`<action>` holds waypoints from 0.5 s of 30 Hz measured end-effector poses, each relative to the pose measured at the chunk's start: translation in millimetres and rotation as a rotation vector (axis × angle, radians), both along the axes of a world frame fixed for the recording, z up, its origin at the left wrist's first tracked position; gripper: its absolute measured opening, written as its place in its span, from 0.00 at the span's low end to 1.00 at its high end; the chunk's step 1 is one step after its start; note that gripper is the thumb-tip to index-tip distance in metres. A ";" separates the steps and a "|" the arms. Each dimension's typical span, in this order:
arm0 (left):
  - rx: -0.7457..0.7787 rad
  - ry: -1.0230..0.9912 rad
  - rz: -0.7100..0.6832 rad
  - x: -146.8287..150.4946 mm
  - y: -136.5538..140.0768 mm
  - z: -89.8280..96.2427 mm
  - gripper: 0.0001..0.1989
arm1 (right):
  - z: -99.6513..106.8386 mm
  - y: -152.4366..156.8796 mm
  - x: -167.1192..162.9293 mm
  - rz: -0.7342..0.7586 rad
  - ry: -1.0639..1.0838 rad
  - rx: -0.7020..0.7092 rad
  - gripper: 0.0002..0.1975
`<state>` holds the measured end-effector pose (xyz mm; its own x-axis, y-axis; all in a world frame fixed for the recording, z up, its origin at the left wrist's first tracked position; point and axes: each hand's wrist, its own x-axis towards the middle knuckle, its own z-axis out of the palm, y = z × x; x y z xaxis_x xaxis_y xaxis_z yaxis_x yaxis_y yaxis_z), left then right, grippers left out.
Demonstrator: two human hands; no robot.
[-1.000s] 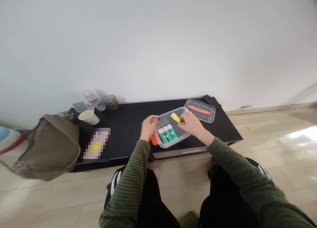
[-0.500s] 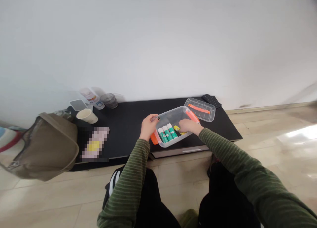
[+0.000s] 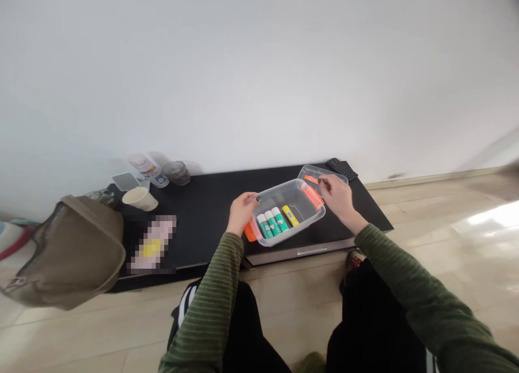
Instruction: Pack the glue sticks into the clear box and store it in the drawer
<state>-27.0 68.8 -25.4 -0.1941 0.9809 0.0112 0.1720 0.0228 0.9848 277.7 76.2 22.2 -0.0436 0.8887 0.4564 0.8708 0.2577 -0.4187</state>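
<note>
Clear box (image 3: 284, 193) just right of frame centre, long axis rising rightward; left hand (image 3: 242, 213) pinches its left rim, green tubes (image 3: 273, 222) and yellow stick (image 3: 290, 215) inside. Right hand (image 3: 339, 200) nearer the lid (image 3: 314, 172), up-right of the box: fingers curled over it, grip unclear. Dark keypad (image 3: 344, 168) close by the lid's far right.

The wall (image 3: 259, 81) is softly, evenly lit. White glare is thrown on the floor (image 3: 492, 221) at three o'clock; faint shadows are cast toward nine. Detail is lost in a pixelated patch (image 3: 152, 244) at eight, and the edges are stretched.
</note>
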 end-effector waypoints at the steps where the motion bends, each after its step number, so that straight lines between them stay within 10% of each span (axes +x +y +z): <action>1: -0.004 -0.009 -0.002 1.3 0.6 0.6 0.12 | -7.2 2.8 17.7 -0.029 -0.004 -0.050 0.14; 6: -0.017 -0.050 -0.008 10.8 4.9 1.9 0.14 | -55.8 15.3 85.7 -0.050 -0.144 -0.354 0.09; 15: -0.013 -0.252 -0.029 28.3 16.6 -1.9 0.25 | -94.3 25.6 109.4 -0.066 -0.288 -0.394 0.06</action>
